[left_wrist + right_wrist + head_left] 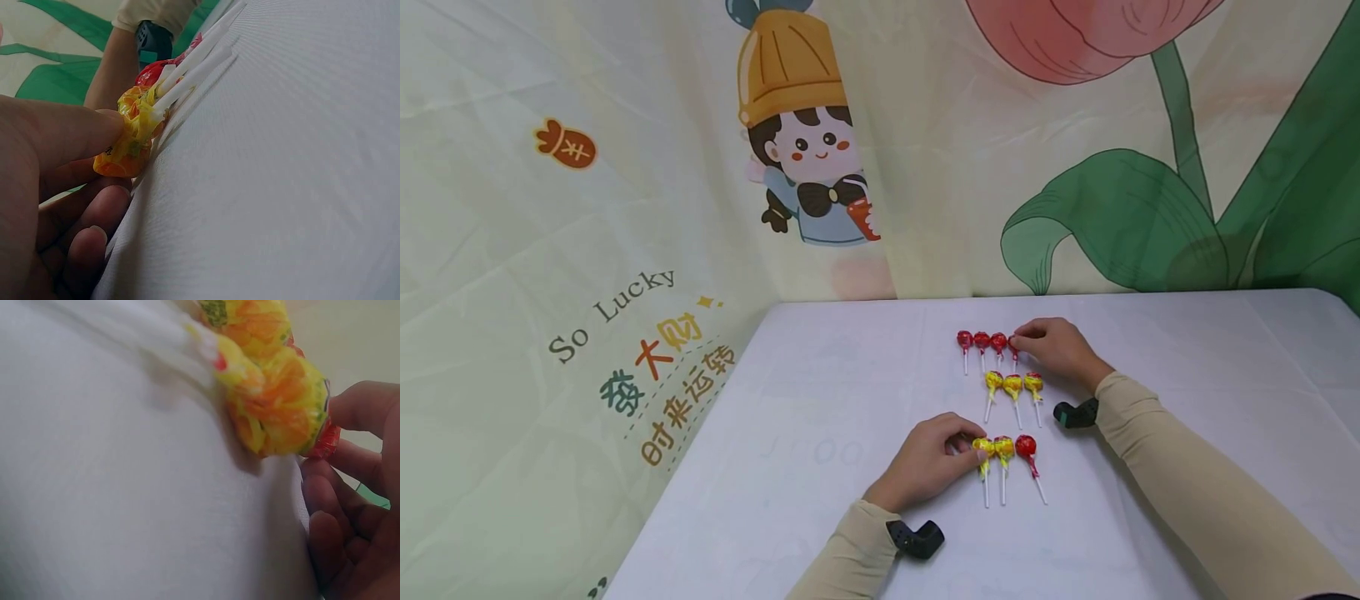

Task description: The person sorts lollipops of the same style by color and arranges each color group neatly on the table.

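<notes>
My left hand (928,460) pinches the head of a yellow-wrapped lollipop (123,161) between thumb and fingers, at the left end of the front row. Beside it lie a second yellow lollipop (1003,450) and a red lollipop (1026,447), sticks pointing toward me. At the back row's right end, my right hand (1063,352) pinches a red lollipop (1014,353), partly covered by the fingertips. Several red lollipops (982,341) line up to its left. Three yellow lollipops (1012,385) form the middle row; their heads block much of the held red one in the right wrist view.
A white cloth covers the table (820,375), whose back edge meets a printed curtain (925,167) with a cartoon child and a large flower. Black wrist devices sit on both cuffs, the right one (1076,413) near the middle row.
</notes>
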Demonstrator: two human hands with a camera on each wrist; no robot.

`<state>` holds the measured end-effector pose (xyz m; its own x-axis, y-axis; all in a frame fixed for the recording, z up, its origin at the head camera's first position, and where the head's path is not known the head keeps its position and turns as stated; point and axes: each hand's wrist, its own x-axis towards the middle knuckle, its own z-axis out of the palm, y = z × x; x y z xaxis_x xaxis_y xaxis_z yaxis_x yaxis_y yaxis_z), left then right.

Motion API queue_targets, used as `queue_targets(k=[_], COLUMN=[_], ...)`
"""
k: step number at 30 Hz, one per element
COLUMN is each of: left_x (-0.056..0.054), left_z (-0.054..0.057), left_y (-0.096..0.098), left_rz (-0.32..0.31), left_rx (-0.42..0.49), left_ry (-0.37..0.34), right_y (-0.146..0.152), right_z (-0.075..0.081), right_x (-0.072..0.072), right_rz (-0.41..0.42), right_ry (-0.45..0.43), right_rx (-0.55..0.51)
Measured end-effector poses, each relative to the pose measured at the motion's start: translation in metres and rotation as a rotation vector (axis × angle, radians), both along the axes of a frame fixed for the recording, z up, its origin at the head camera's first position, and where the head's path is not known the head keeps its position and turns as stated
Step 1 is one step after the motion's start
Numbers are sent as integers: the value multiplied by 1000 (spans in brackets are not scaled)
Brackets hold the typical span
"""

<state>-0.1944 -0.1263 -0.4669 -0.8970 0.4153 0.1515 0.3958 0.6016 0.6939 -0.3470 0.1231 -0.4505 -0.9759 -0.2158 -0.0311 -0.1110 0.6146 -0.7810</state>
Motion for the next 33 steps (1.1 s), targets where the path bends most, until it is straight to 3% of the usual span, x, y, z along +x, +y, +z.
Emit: queue_targets(k=[20, 33], left_x=[0, 1], left_z=[1, 2], left_y=[0, 0], left_rz=[2, 2], left_rx=[27, 22], left_ry=[-23, -27], right_y=[3, 4], right_z=[1, 1], right_x=[2, 3], right_rz=[-27, 1], right_ry=[8, 16], right_rx=[1, -2])
